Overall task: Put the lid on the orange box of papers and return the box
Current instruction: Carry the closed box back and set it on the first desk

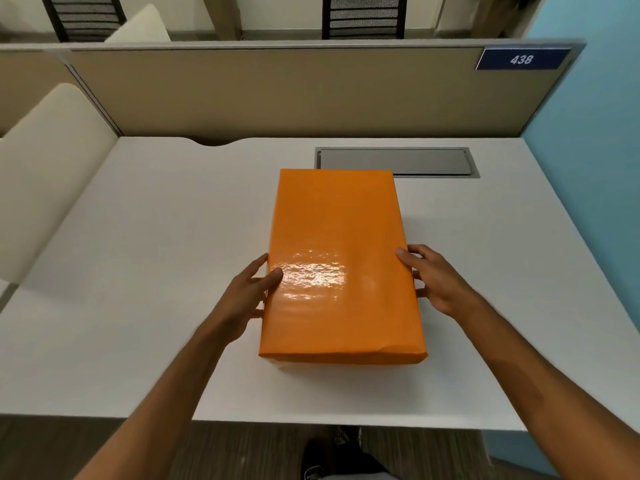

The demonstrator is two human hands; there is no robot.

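Note:
The orange box [339,237] lies lengthwise on the white desk [145,271], its glossy orange lid covering the top. My left hand [249,292] grips the box's left side, thumb on the lid and fingers down the wall. My right hand [433,278] holds the right side the same way, thumb on the top edge. The near end of the box seems slightly raised, with a shadow beneath it. The papers inside are hidden.
A grey cable hatch [394,162] is set into the desk just behind the box. A beige partition [277,91] with a blue "438" plate [521,59] closes the back. A blue wall [595,133] stands at right, a cream divider [45,168] at left.

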